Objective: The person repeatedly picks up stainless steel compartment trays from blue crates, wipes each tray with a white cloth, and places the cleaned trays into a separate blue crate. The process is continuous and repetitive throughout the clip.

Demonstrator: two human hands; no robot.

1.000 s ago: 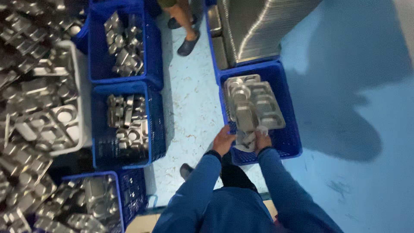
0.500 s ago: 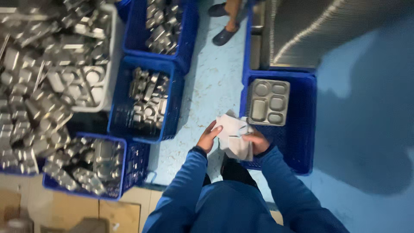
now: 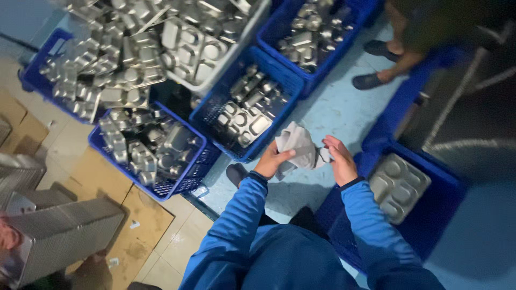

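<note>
A pale blue floor is seen from above, giving way at the near left to beige tiles partly covered with flattened cardboard. The floor is crowded with blue plastic crates: 1 at the near right holds a single compartmented steel meal tray, 1 in the middle and 1 at the left are heaped with more steel trays, and a white crate at the far side is piled with the same. A neat stack of trays stands at the near left. The light is dim, and the far right is lost in shadow.

Another person's feet in dark sandals are visible at the far right; the rest of that person is cut off by the frame. The dark mass at the right edge cannot be made out clearly. A dark shoe shows just below the left hand.

Both arms, in blue sleeves, are extended forward over the floor between the middle crate and the near right crate. A crumpled grey-white cloth is held between the hands. The left hand is curled around the cloth's left side, thumb on top. The right hand grips its right end, fingers closed.
</note>
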